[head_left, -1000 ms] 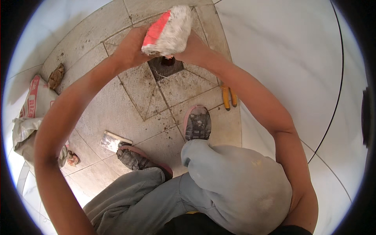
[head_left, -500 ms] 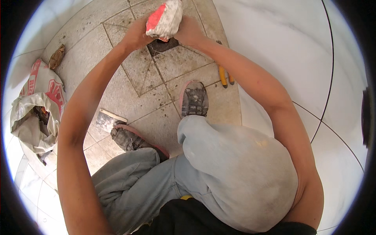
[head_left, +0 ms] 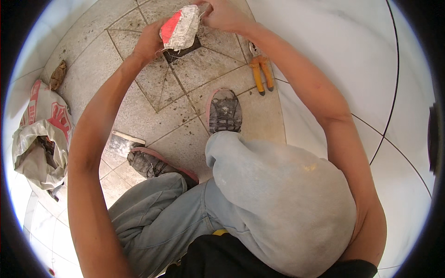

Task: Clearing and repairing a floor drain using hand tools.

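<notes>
In front of me, at the top of the view, is a red and white bundle (head_left: 181,30) that looks like folded woven sack, with frayed threads along its lower edge. My left hand (head_left: 150,41) is closed on its left side. At the upper right edge of the bundle, my right hand (head_left: 225,16) has its fingers curled in; what they pinch is too small to make out. Below the bundle lies a dark square opening (head_left: 183,52) in the tiled floor, partly covered from sight by it.
Yellow-handled pliers (head_left: 261,74) lie right of the opening, near my right forearm. On the left stands an open white and red woven sack (head_left: 44,157) with debris inside, beside a brown crumpled piece (head_left: 58,75). A whitish flat piece (head_left: 124,143) lies by my left shoe (head_left: 157,163).
The bundle has shifted slightly left and down in the view. My right hand has moved from its side to its upper right edge. The pliers show more fully now.
</notes>
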Tool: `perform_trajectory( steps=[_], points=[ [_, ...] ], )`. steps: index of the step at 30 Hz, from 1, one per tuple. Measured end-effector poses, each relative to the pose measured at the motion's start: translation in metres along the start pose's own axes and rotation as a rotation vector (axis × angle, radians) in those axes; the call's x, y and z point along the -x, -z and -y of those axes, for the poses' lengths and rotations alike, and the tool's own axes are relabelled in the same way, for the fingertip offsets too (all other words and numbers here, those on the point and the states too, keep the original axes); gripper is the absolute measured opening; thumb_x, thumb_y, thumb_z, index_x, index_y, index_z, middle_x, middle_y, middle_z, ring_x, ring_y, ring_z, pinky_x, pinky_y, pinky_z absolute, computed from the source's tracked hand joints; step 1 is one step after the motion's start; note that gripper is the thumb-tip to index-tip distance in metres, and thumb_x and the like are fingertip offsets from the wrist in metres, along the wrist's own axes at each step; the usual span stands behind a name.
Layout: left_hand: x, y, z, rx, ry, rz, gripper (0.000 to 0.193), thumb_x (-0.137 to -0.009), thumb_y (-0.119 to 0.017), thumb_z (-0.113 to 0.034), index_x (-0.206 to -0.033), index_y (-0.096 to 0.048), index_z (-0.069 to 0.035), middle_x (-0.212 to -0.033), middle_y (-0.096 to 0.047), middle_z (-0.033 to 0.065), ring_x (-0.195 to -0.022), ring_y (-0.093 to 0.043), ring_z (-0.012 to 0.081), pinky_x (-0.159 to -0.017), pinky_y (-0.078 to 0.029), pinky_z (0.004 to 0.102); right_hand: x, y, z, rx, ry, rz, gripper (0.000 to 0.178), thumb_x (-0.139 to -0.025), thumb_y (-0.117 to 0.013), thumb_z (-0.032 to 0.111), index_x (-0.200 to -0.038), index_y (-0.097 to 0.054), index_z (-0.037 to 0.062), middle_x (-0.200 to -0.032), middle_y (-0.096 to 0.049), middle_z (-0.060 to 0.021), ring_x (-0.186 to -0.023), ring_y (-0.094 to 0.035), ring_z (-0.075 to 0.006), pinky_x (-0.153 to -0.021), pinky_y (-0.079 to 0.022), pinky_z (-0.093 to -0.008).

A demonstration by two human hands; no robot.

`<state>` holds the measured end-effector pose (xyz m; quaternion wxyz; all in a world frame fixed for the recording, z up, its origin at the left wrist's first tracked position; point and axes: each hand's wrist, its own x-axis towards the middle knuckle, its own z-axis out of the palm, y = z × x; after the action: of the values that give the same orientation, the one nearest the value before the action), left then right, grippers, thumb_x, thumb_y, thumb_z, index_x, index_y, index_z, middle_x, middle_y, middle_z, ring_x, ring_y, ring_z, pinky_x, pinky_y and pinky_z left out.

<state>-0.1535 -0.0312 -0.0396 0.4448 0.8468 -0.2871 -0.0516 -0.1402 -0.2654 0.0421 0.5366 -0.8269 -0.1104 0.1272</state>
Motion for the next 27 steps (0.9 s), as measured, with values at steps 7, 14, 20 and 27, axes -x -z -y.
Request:
perform_trajectory(
  steps=[7, 14, 20, 27],
  points=[
    [-0.008, -0.008, -0.013, 0.070, -0.062, 0.080, 0.058, -0.067, -0.078, -0.005, -0.122, -0.059, -0.004, -0.116, -0.064, 0.0165, -0.103, -0.061, 0.0383, -0.092, -0.049, 0.0395, -0.008, 0.011, 0.018, 0.313, 0.511, 0.236, 0.023, -0.070, -0.073, 0.014, -0.089, -0.070, 0.0017, -0.096, -0.069, -0.0179, -0.083, -0.066, -0.0274, -0.071, -0.050, -0.0352],
    [-0.014, -0.013, 0.003, -0.145, -0.239, 0.143, 0.059, -0.061, -0.072, 0.003, -0.118, -0.061, -0.008, -0.110, -0.063, 0.0130, -0.105, -0.058, 0.0357, -0.090, -0.051, 0.0406, -0.012, 0.016, 0.024, 0.382, 0.303, 0.401, 0.024, -0.072, -0.073, 0.022, -0.086, -0.070, 0.0016, -0.078, -0.069, -0.0181, -0.072, -0.068, -0.0291, -0.064, -0.051, -0.0376],
    [-0.011, -0.014, 0.005, -0.176, -0.218, 0.261, 0.055, -0.064, -0.069, 0.004, -0.116, -0.063, -0.011, -0.112, -0.057, 0.0104, -0.105, -0.059, 0.0337, -0.088, -0.051, 0.0393, -0.004, 0.012, 0.018, 0.509, 0.270, 0.479, 0.022, -0.073, -0.069, 0.018, -0.090, -0.070, 0.0032, -0.081, -0.070, -0.0154, -0.075, -0.068, -0.0279, -0.067, -0.051, -0.0381],
    [-0.015, -0.027, -0.014, -0.454, -0.183, 0.164, 0.048, -0.071, -0.068, -0.006, -0.118, -0.064, -0.014, -0.114, -0.054, 0.0102, -0.106, -0.058, 0.0335, -0.088, -0.051, 0.0416, -0.011, 0.022, -0.019, 0.409, 0.190, 0.514, 0.023, -0.073, -0.069, 0.017, -0.091, -0.069, 0.0028, -0.083, -0.070, -0.0145, -0.078, -0.067, -0.0277, -0.070, -0.051, -0.0374]
  ],
)
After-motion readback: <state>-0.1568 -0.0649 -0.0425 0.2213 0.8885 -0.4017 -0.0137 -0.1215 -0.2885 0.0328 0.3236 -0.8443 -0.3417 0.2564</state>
